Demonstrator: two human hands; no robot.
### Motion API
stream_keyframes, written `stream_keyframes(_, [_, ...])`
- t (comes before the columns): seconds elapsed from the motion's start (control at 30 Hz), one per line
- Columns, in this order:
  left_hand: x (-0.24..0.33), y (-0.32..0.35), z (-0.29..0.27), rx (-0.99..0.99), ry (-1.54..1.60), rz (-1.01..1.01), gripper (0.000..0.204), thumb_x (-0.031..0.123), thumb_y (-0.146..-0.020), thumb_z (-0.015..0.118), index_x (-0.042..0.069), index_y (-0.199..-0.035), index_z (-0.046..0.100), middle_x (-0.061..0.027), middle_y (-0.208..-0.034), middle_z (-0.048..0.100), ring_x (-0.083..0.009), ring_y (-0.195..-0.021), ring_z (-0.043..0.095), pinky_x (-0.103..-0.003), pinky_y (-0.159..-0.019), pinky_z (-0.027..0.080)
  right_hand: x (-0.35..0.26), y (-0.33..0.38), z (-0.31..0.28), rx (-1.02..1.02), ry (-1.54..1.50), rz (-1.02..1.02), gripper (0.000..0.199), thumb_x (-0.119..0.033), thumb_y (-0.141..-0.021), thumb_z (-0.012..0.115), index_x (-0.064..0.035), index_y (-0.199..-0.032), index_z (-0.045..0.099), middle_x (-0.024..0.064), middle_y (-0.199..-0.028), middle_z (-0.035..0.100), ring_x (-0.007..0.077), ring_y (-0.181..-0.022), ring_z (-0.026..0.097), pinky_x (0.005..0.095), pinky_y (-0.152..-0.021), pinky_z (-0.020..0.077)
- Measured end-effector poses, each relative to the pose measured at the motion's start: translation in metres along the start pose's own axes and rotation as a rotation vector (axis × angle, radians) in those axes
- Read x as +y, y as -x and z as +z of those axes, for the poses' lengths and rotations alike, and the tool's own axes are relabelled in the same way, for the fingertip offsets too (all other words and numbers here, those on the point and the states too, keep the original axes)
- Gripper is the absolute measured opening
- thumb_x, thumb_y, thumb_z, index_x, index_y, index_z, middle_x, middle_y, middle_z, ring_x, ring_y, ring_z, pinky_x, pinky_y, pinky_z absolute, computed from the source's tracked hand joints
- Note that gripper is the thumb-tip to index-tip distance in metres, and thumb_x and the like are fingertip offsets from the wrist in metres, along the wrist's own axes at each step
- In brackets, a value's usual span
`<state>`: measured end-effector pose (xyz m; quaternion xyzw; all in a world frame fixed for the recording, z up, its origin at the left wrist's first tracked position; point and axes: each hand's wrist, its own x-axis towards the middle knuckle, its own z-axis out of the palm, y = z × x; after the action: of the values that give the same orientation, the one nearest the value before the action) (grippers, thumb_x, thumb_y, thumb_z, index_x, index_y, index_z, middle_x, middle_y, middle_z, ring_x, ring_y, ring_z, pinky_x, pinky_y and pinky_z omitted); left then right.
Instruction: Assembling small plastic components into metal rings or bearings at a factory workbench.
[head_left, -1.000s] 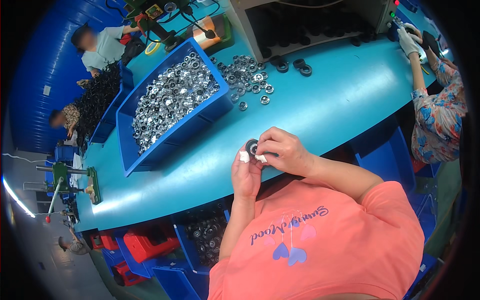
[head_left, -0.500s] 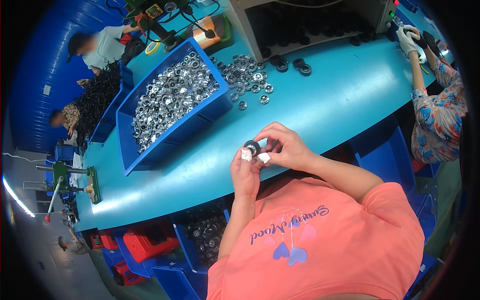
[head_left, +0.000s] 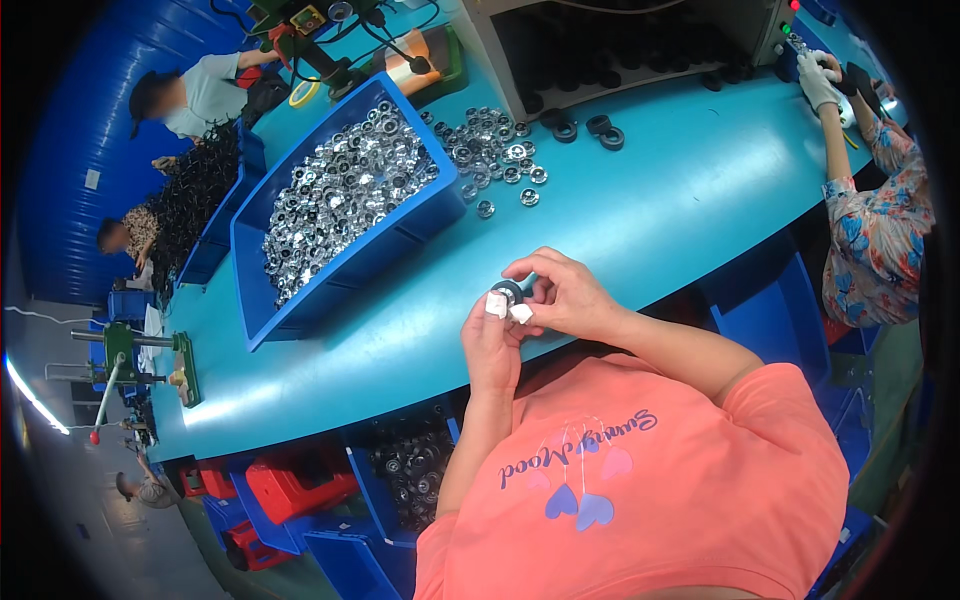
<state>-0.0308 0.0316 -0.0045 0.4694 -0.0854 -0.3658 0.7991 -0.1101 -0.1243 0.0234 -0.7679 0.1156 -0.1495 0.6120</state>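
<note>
Just above the near edge of the blue-green table, both my hands meet around a small black ring with a shiny metal centre (head_left: 509,290). My left hand (head_left: 490,352) grips it from the near left side, its thumb wrapped in white tape. From the right, my right hand (head_left: 578,298) has its fingers curled on the ring; white tape covers its thumb tip as well. The fingers partly hide the ring. Beyond the hands stands a blue bin (head_left: 362,272) heaped with shiny round metal parts (head_left: 345,180).
Loose metal parts (head_left: 490,150) lie beside the bin. Several black rings (head_left: 600,128) sit near an open-fronted grey cabinet (head_left: 490,50) holding more. A green hand press (head_left: 185,370) stands at the left edge. To the right, a co-worker's gloved hand (head_left: 818,85) works. Red stools (head_left: 300,490) are below.
The ring has tipped a little between my fingers, and my right fingers have shifted slightly. Both hands stay in nearly the same place.
</note>
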Motion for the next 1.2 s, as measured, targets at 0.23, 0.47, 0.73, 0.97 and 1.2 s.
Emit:
stream_keyframes(0.23, [0.004, -0.001, 0.002, -0.023, -0.042, -0.020, 0.042, 0.026, -0.106, 0.062, -0.004, -0.135, 0.059, -0.0134, -0.119, 0.070, -0.0194, -0.095, 0.073, -0.029, -0.070, 0.063, 0.002, -0.002, -0.001, -0.041, -0.021, 0.013, 0.040, -0.017, -0.083, 0.086, -0.0081, -0.119, 0.072, 0.0034, -0.101, 0.063, 0.0083, -0.076, 0.063, 0.0252, -0.067, 0.0545])
stream_keyframes(0.47, [0.001, 0.000, 0.010, 0.033, -0.118, 0.035, 0.044, 0.024, -0.107, 0.062, -0.006, -0.138, 0.057, -0.0149, -0.121, 0.069, -0.0216, -0.100, 0.073, -0.032, -0.077, 0.064, 0.000, 0.000, 0.003, 0.074, 0.115, -0.186, 0.040, -0.011, -0.082, 0.083, -0.0098, -0.120, 0.072, 0.0047, -0.104, 0.064, 0.0141, -0.085, 0.068, 0.0295, -0.072, 0.0589])
stream_keyframes(0.73, [0.006, 0.003, 0.012, 0.035, -0.145, 0.078, 0.047, 0.019, -0.108, 0.060, -0.007, -0.146, 0.050, -0.0152, -0.124, 0.067, -0.0204, -0.102, 0.071, -0.034, -0.083, 0.062, 0.005, -0.004, -0.003, 0.026, -0.050, -0.135, 0.031, -0.004, -0.086, 0.075, -0.0086, -0.117, 0.071, 0.0053, -0.110, 0.064, 0.0181, -0.094, 0.070, 0.0322, -0.077, 0.0617])
stream_keyframes(0.97, [-0.002, 0.000, 0.003, 0.135, -0.199, 0.185, 0.033, 0.015, -0.106, 0.063, -0.004, -0.132, 0.059, -0.0117, -0.115, 0.069, -0.0179, -0.091, 0.071, -0.033, -0.079, 0.061, 0.020, -0.005, 0.003, 0.066, -0.529, 0.163, 0.021, -0.016, -0.098, 0.069, -0.0047, -0.115, 0.071, 0.0063, -0.106, 0.060, 0.0131, -0.075, 0.068, 0.0276, -0.065, 0.0591])
stream_keyframes(1.2, [0.007, -0.002, -0.003, 0.053, -0.339, 0.218, 0.017, 0.010, -0.093, 0.079, -0.002, -0.102, 0.072, -0.0074, -0.101, 0.068, -0.0159, -0.083, 0.067, -0.029, -0.076, 0.057, 0.015, -0.007, -0.010, -0.167, -0.441, 0.242, 0.018, -0.016, -0.099, 0.071, -0.0011, -0.108, 0.076, 0.0042, -0.103, 0.062, 0.0124, -0.078, 0.063, 0.0268, -0.064, 0.0544])
